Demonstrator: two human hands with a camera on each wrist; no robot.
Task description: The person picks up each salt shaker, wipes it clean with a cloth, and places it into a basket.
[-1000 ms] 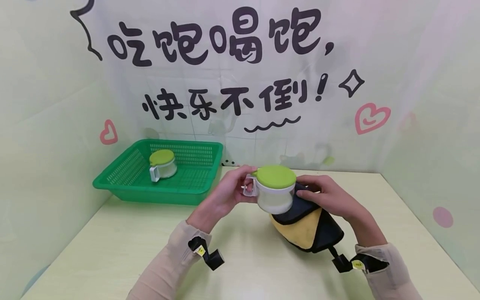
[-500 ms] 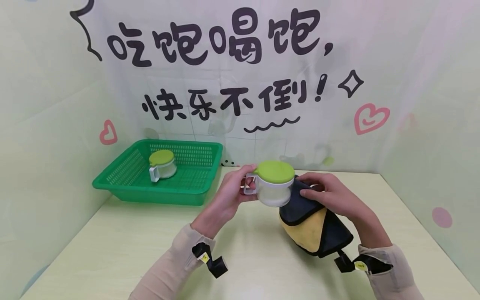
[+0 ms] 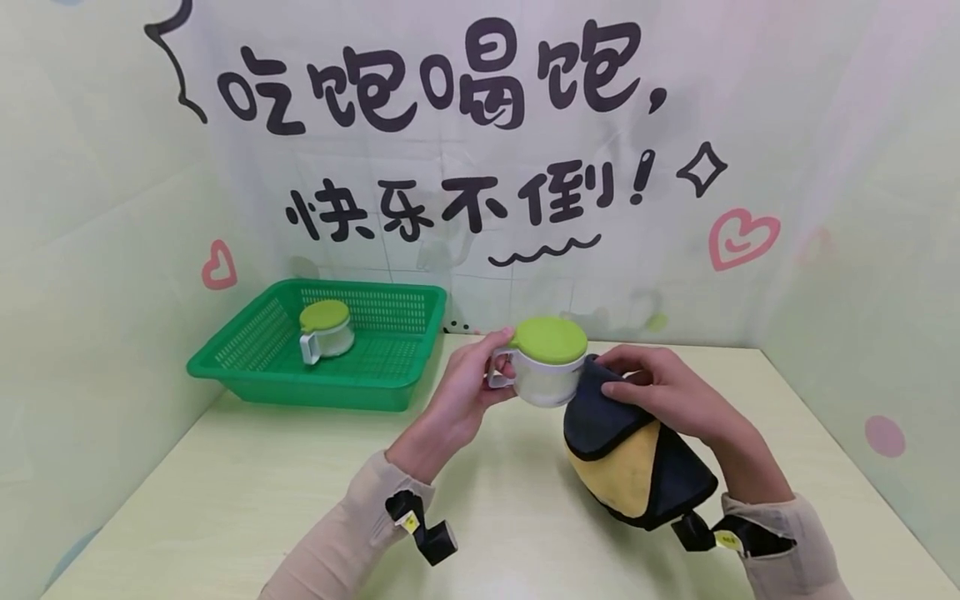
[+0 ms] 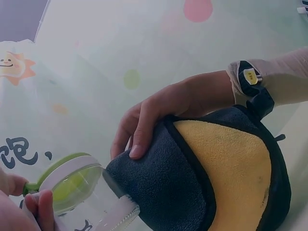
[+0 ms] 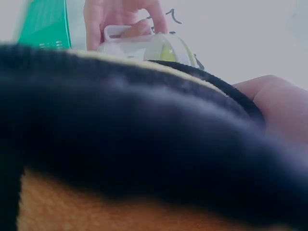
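Observation:
By its white handle, my left hand [image 3: 467, 375] holds a clear seasoning jar [image 3: 546, 383] with a green lid [image 3: 551, 340], raised above the table. My right hand [image 3: 671, 392] grips a folded cloth [image 3: 611, 475], dark navy on one side and yellow on the other. The cloth's near edge is against the jar's right side, and its lower part hangs down. In the left wrist view the cloth [image 4: 163, 178] meets the jar's base [image 4: 120, 214]. The right wrist view is mostly filled by the blurred cloth [image 5: 120, 130], which hides most of the right hand.
A green plastic basket [image 3: 337, 393] stands at the back left of the pale table [image 3: 247, 492]. Inside it sits a second jar [image 3: 332, 340] with a green lid and white handle. A printed curtain [image 3: 450, 275] closes off the back and sides.
The jar has risen slightly and its lid has tipped a little. The right hand has drawn the cloth to the right and slightly down, uncovering more of the jar's side. The basket has not moved.

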